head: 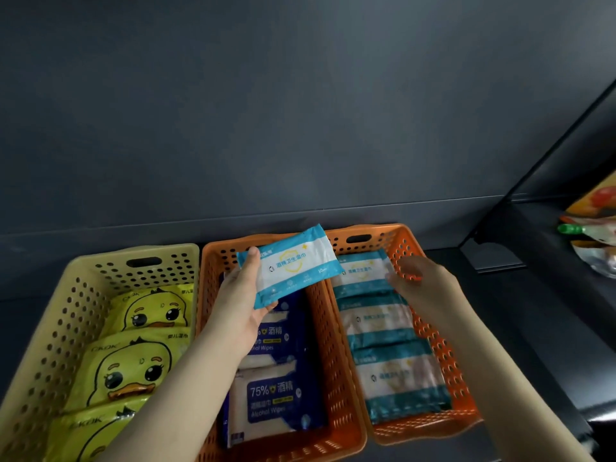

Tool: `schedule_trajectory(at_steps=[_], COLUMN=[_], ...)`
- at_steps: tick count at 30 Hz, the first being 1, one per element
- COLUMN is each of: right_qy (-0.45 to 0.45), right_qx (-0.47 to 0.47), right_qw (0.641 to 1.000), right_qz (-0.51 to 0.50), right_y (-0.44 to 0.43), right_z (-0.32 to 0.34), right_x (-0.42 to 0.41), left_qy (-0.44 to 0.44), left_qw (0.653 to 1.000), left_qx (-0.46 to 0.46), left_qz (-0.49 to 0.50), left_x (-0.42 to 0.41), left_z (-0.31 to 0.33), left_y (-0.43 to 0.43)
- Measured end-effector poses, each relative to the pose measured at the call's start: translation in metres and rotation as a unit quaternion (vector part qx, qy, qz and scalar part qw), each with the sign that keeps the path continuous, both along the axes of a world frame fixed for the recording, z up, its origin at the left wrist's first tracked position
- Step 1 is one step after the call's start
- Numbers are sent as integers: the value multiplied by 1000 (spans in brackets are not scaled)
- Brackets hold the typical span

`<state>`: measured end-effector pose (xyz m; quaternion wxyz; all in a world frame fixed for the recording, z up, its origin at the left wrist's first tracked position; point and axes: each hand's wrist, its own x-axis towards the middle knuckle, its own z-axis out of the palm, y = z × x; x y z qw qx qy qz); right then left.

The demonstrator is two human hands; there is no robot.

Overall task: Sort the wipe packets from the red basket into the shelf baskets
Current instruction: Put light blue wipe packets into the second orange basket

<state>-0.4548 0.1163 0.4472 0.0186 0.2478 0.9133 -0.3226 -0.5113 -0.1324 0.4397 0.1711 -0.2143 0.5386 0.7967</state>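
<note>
In the head view, the left hand (245,295) pinches a teal-and-white wipe packet (293,261) by its near-left end, thumb on top and fingers beneath. It holds the packet in the air over the back of the middle orange basket (216,258), just beside the right orange basket (433,335), where matching teal packets (383,328) lie in a row. The right hand (420,278) hovers blurred over that row, fingers bent; whether it grips anything cannot be told. The packet looks light, soft and slick-filmed, so a flat hold across its body would likely be steadier than an edge pinch.
</note>
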Motion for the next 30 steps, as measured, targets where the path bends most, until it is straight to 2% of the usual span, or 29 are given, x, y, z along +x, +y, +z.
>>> schedule_trajectory(at_steps=[3,5,8,14,16,18,22,24,26,30], right_qy=[-138,-163,-127,-127,-135,-104,42,23,-43,-69], right_qx=[34,5,-14,-27,-17,20,113,127,131,150], right_qw=[989,986,991,992,990,994,986,975,966,957], right_qz=[36,45,43,14,-23,-27,119,180,220,238], right_y=[-5,-6,-5,-9,-13,-16,-15,-14,-15,-15], right_z=[-11,-22,-27,-26,-22,-20,-21,-25,-33,-42], right_x=[15,17,17,16,15,19,24,18,12,7], left_qy=[-3,-2,3,6,6,4,1,0,1,0], left_qw=[1000,1000,999,999,999,999,998,998,998,999], left_qx=[-8,-16,-28,-39,-37,-41,-46,-46,-36,-15], left_qz=[-5,-11,-18,-29,-33,-35,-40,-42,-45,-48], left_x=[-1,0,1,1,2,2,1,-1,-2,-6], left_z=[-1,-3,-4,-5,-6,-7,-11,-12,-14,-17], left_y=[1,2,3,4,4,3,2,3,4,5])
